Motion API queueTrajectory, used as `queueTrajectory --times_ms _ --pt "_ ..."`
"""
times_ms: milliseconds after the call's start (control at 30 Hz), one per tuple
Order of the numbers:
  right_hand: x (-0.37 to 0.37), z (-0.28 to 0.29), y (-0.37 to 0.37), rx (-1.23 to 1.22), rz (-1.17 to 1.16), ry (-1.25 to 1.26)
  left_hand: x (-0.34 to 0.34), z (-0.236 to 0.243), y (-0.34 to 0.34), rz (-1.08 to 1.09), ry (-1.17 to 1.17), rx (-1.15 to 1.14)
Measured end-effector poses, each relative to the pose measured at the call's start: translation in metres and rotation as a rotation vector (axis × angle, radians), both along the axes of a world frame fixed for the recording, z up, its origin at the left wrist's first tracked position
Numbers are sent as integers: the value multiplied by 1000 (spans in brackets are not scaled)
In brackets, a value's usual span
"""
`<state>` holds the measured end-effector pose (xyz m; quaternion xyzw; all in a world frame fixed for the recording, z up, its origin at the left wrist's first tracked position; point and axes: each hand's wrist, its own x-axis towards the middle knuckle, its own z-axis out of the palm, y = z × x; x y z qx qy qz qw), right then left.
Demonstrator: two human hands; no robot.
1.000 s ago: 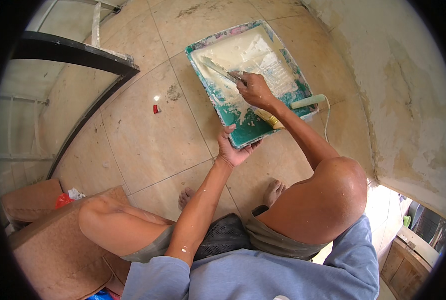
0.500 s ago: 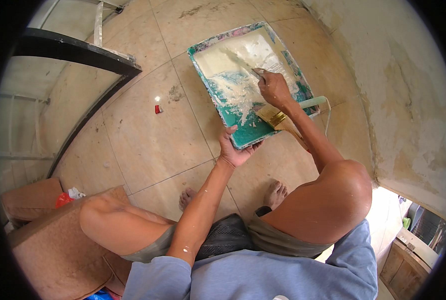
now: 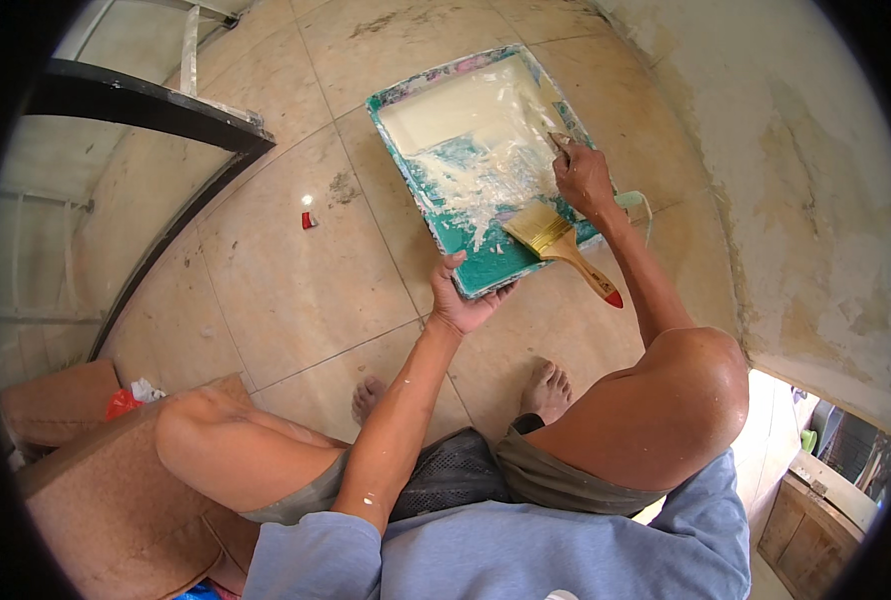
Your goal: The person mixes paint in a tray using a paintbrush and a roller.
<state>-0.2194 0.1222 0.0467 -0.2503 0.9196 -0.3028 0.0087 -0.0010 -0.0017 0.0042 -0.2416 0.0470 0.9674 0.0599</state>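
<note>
At the upper left of the frame runs a black-edged glass panel, with brown cushions and a bit of red plastic at the lower left. Left of centre, a small red scrap lies on the tiled floor. My left hand, near the middle of the frame, grips the near corner of the paint tray, thumb over the rim and fingers underneath. The tray sits tilted across the upper centre, cream paint thick at its far end and smeared over the green nearer me. A flat paintbrush lies over its lower-right edge, bristles inside, red-tipped wooden handle sticking out. Just above it, my right hand is closed around a thin tool over the tray's right side; most of the tool is hidden. Beside that wrist shows a pale green roller handle, partly covered. A stained wall fills the upper right, and a wooden box stands at the lower right.
</note>
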Motion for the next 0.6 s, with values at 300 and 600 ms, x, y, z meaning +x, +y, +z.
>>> queueTrajectory --times_ms 300,600 --pt "11 4 -8 -111 -6 -153 1 -2 0 11 11 6" --pt "13 -5 -12 -130 78 -144 0 1 0 7 -1 -7"
